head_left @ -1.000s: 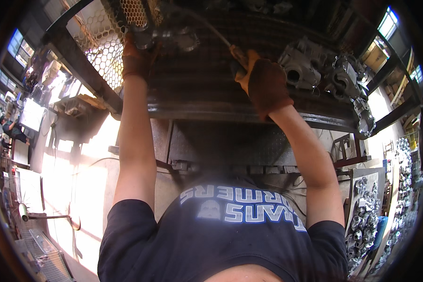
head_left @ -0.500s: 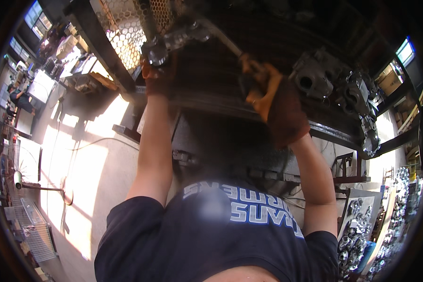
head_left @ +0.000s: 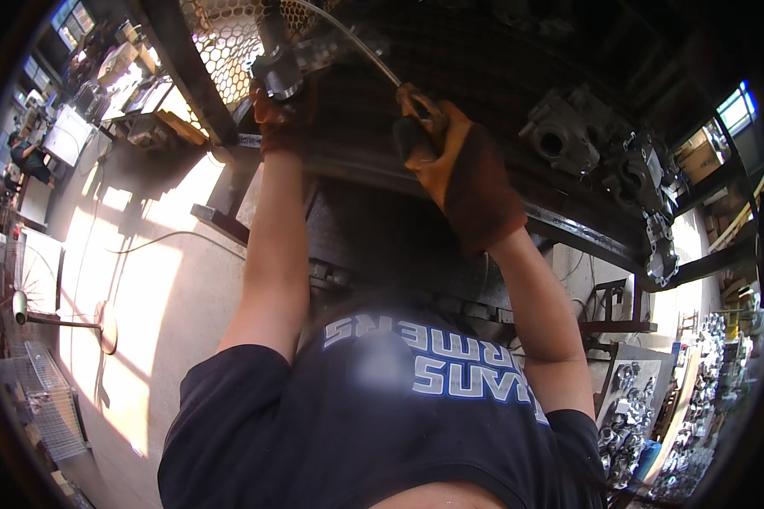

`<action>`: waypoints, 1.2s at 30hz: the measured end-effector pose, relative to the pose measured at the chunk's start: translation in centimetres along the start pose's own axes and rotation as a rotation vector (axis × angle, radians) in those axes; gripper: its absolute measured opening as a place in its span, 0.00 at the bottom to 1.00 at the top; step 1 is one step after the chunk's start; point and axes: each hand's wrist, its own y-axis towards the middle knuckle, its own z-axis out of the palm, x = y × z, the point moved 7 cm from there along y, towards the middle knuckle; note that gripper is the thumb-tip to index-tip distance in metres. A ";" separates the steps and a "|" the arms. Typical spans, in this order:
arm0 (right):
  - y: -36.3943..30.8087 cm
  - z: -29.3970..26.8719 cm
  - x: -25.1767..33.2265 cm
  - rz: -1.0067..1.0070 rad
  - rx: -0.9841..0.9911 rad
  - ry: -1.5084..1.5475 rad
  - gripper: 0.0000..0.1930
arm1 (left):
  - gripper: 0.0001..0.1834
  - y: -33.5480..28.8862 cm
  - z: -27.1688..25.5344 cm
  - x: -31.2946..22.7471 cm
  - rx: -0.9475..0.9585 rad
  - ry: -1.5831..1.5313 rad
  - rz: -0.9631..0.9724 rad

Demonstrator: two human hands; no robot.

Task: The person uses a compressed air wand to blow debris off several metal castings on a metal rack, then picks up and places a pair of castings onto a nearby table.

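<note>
Two gloved hands are at work over the dark desk (head_left: pixel 579 235), each closed around one thing. The left hand (head_left: pixel 282 112) grips one metal part (head_left: pixel 278 73), holding it up at the desk's left, just beside a single honeycomb mesh panel (head_left: pixel 229 53). Silver-grey and elongated, the part has a rounded, shiny ring-like end nearest the glove; its body stretches rightward and blurs into shadow, so its far end is hard to make out. The right hand (head_left: pixel 458 165) is wrapped around the handle of one tool (head_left: pixel 419 109), whose long, thin, curved rod reaches up and left. At least three grey castings (head_left: pixel 560 136) sit close together at the desk's right, the largest showing one round dark opening.
</note>
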 end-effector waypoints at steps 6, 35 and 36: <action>0.1 -1.0 0.4 0.052 0.036 -0.007 0.24 | 0.27 -1.0 -2.2 -0.7 -0.352 -0.217 0.116; -1.0 -1.4 -2.9 -0.016 0.046 0.175 0.27 | 0.31 -2.0 -1.4 -0.8 -0.257 -0.917 -0.146; -1.5 -1.0 -3.1 -0.044 0.104 0.061 0.28 | 0.32 -2.0 -0.8 -0.4 -0.229 -1.096 -0.197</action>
